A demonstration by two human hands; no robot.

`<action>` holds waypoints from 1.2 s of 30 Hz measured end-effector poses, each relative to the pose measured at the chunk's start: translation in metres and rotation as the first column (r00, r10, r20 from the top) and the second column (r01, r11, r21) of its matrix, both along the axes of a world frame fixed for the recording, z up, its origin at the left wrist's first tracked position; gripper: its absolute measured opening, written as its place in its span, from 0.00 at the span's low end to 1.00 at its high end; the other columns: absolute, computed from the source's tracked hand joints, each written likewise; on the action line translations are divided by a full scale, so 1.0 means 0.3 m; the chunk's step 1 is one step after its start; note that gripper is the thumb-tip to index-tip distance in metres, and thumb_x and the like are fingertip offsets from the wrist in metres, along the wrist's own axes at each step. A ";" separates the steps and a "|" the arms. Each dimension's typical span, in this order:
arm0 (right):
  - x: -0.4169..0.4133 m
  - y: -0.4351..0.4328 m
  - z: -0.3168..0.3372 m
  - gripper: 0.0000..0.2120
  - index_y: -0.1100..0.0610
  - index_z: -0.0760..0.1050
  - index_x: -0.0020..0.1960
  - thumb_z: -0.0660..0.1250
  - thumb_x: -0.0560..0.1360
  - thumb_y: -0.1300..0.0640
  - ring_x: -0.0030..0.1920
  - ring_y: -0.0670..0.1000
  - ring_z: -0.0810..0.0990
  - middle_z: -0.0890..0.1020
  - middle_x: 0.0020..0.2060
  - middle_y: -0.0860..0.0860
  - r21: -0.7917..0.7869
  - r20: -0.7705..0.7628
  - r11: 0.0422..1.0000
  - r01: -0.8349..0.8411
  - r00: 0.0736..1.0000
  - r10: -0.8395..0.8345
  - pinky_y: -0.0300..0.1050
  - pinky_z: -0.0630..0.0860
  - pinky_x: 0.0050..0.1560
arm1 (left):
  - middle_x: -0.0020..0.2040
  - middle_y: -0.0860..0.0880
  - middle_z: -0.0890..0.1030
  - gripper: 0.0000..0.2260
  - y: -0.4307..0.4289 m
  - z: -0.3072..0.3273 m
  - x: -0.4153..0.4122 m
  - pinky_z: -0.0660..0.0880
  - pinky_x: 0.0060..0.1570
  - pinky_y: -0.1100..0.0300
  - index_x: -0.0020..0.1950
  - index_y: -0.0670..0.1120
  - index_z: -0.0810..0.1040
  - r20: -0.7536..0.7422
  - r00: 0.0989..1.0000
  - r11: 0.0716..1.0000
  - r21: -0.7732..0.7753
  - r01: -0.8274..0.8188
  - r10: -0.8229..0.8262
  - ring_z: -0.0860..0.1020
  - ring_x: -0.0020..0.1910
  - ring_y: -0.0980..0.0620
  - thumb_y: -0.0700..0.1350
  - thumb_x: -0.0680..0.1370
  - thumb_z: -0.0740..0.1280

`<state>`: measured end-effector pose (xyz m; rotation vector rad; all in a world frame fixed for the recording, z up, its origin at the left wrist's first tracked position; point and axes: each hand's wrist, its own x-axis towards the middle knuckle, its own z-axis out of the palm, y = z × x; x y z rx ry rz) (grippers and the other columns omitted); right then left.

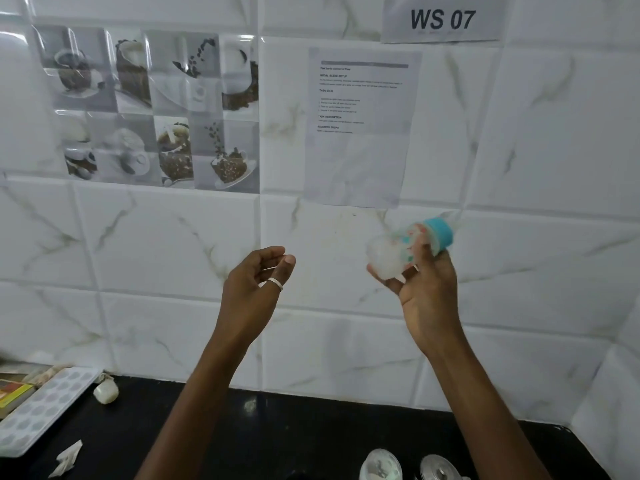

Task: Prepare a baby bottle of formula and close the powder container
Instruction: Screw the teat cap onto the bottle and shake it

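Above the counter (311, 438), my right hand (427, 289) grips the capped bottle (398, 247), which is tilted and blurred, presumably for shaking to mix. My left hand (256, 282) hangs loosely curled and empty. The powder container (380, 466) below looks unclosed.

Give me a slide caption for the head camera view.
Head view: right hand grips a blurred baby bottle before the tiled wall; left hand raised empty beside it.
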<state>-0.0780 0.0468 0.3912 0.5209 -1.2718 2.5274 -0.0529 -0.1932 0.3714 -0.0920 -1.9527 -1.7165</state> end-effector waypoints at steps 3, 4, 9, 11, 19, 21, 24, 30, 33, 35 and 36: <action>0.005 -0.013 -0.019 0.24 0.55 0.69 0.70 0.69 0.78 0.50 0.62 0.60 0.82 0.82 0.63 0.56 0.212 0.028 0.977 0.004 1.000 -0.010 0.66 0.82 0.55 | 0.54 0.56 0.86 0.12 -0.004 -0.003 -0.002 0.80 0.63 0.47 0.60 0.57 0.81 0.003 1.000 1.000 0.010 -0.003 0.003 0.84 0.56 0.56 0.57 0.79 0.72; 0.008 -0.016 -0.035 0.23 0.54 0.71 0.69 0.71 0.77 0.49 0.62 0.60 0.82 0.82 0.61 0.54 0.346 0.040 0.938 -0.028 0.999 0.015 0.66 0.82 0.55 | 0.54 0.56 0.86 0.12 -0.004 -0.005 -0.003 0.80 0.63 0.47 0.60 0.57 0.82 0.006 1.000 1.000 0.014 -0.002 0.002 0.84 0.56 0.56 0.58 0.79 0.72; 0.010 -0.002 -0.027 0.25 0.55 0.70 0.71 0.70 0.77 0.50 0.62 0.60 0.83 0.82 0.62 0.56 0.118 0.041 0.992 -0.037 0.999 0.032 0.66 0.82 0.52 | 0.54 0.57 0.86 0.12 -0.004 -0.007 -0.005 0.80 0.63 0.47 0.60 0.57 0.82 0.001 1.000 1.000 0.013 0.008 -0.008 0.84 0.56 0.56 0.58 0.79 0.72; 0.004 0.000 -0.018 0.23 0.55 0.69 0.71 0.67 0.78 0.51 0.62 0.60 0.83 0.81 0.62 0.56 0.067 0.035 0.998 -0.006 0.999 0.004 0.65 0.83 0.52 | 0.54 0.57 0.86 0.11 -0.009 -0.006 -0.005 0.80 0.63 0.47 0.60 0.58 0.82 -0.001 1.000 1.000 0.010 0.003 -0.003 0.84 0.56 0.56 0.58 0.79 0.72; 0.008 0.011 -0.017 0.25 0.56 0.71 0.69 0.71 0.76 0.49 0.60 0.59 0.84 0.84 0.57 0.53 0.093 0.024 0.995 -0.038 0.999 0.036 0.62 0.83 0.48 | 0.54 0.56 0.86 0.13 -0.005 -0.008 -0.005 0.80 0.63 0.47 0.61 0.57 0.82 -0.002 1.000 1.000 0.008 0.005 -0.005 0.84 0.57 0.55 0.59 0.79 0.71; 0.003 0.014 -0.011 0.24 0.57 0.70 0.70 0.69 0.77 0.51 0.61 0.60 0.83 0.83 0.59 0.54 0.082 0.019 0.997 -0.005 1.000 0.003 0.65 0.83 0.50 | 0.54 0.56 0.86 0.14 -0.007 -0.008 -0.004 0.80 0.63 0.47 0.61 0.56 0.82 -0.003 1.000 1.000 0.004 0.002 -0.002 0.84 0.57 0.55 0.59 0.79 0.71; 0.012 -0.001 -0.044 0.25 0.52 0.72 0.68 0.75 0.75 0.48 0.60 0.58 0.84 0.84 0.57 0.51 0.464 0.047 0.883 -0.069 0.997 0.053 0.60 0.84 0.49 | 0.54 0.56 0.86 0.13 -0.006 -0.007 -0.008 0.80 0.63 0.47 0.61 0.57 0.82 -0.004 1.000 1.000 0.006 -0.003 0.003 0.84 0.57 0.55 0.59 0.78 0.71; 0.001 0.020 -0.016 0.18 0.55 0.72 0.66 0.69 0.78 0.51 0.60 0.59 0.84 0.85 0.56 0.53 0.033 0.015 0.999 -0.024 1.000 0.024 0.62 0.84 0.47 | 0.53 0.58 0.86 0.11 -0.004 -0.013 -0.010 0.80 0.63 0.47 0.59 0.59 0.82 -0.004 1.000 1.000 -0.002 0.007 -0.007 0.84 0.56 0.57 0.60 0.78 0.72; 0.006 0.008 -0.030 0.25 0.53 0.72 0.68 0.73 0.74 0.48 0.60 0.59 0.84 0.84 0.57 0.52 0.306 0.036 0.952 -0.020 0.999 0.009 0.67 0.82 0.52 | 0.54 0.57 0.86 0.12 -0.011 -0.014 -0.010 0.80 0.63 0.47 0.60 0.58 0.82 -0.005 1.000 1.000 0.002 -0.001 0.001 0.84 0.57 0.56 0.59 0.78 0.72; 0.015 0.002 -0.046 0.30 0.51 0.72 0.67 0.76 0.69 0.44 0.60 0.58 0.83 0.84 0.56 0.50 0.465 0.061 0.884 -0.045 0.998 0.019 0.64 0.83 0.52 | 0.54 0.57 0.86 0.12 -0.007 -0.012 -0.012 0.80 0.63 0.47 0.59 0.58 0.82 -0.004 1.000 1.000 0.008 -0.001 0.001 0.84 0.57 0.56 0.59 0.78 0.72; 0.015 0.004 -0.043 0.30 0.52 0.72 0.67 0.77 0.68 0.45 0.61 0.59 0.83 0.84 0.56 0.50 0.439 0.049 0.898 -0.032 0.999 0.012 0.62 0.83 0.52 | 0.54 0.57 0.86 0.12 -0.003 -0.011 -0.014 0.80 0.63 0.47 0.59 0.59 0.82 -0.004 1.000 1.000 0.010 0.002 -0.002 0.84 0.56 0.56 0.59 0.78 0.72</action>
